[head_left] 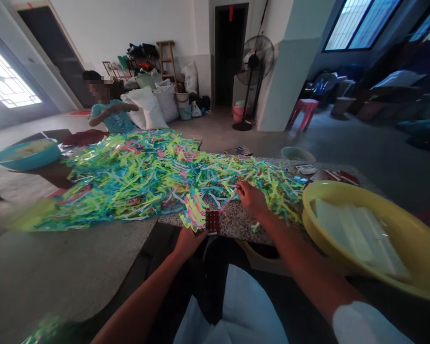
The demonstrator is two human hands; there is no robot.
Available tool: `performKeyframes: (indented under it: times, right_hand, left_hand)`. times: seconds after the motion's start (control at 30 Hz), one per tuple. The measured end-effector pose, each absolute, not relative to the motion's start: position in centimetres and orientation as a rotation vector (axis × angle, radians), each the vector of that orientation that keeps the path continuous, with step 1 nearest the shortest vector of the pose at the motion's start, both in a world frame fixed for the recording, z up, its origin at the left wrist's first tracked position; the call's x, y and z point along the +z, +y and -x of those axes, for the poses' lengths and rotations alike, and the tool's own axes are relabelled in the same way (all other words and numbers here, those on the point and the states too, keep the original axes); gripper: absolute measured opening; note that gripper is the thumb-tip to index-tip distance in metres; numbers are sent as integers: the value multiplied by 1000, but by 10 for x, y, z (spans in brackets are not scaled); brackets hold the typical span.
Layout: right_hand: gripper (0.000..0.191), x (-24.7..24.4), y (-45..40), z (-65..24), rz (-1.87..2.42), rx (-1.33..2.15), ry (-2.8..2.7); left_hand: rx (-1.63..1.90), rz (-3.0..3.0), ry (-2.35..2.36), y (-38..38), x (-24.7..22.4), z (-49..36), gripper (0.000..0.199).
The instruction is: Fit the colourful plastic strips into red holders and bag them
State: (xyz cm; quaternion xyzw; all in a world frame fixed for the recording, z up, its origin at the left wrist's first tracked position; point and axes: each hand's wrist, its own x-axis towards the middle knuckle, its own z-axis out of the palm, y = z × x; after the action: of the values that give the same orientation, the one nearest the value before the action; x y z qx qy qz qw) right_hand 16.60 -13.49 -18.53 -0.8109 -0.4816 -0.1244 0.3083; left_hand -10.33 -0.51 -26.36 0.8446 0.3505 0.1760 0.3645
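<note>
My left hand [189, 242] is closed around the lower end of a bundle of yellow, pink and white plastic strips [193, 210] at the near edge of the stone-topped table. Right beside that bundle is a dark red piece with a grid of dots [212, 222]; whether my left fingers also grip it cannot be made out. My right hand [252, 199] pinches a thin pink strip [231, 198] over the speckled tabletop [236, 220]. Beyond both hands spreads a large heap of green, blue, white and pink strips [139, 172], spilling over the table's left side.
A yellow basin [421, 239] holding clear plastic packets [361, 234] stands close on my right. At the left is a blue basin [32, 160]. Another person [116, 117] is behind the heap. White sacks [148, 107] and a standing fan [252, 62] are farther back.
</note>
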Motion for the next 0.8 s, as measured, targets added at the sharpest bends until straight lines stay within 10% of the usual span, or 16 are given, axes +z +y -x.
performKeyframes:
  times: [0.33,0.6,0.8]
  right_hand:
    - [24,-187,-138,-181,2213,409,-1023]
    - [24,-215,-144,-172,2544,-336,-1400]
    - [23,-218,-133,-161,2637,-180,-1550]
  left_hand:
    - [487,-2152,854,-7,-264,104,49]
    - [508,-2146,824,-13,-259,103,51]
    - [492,-2137,862,-9,-261,104,52]
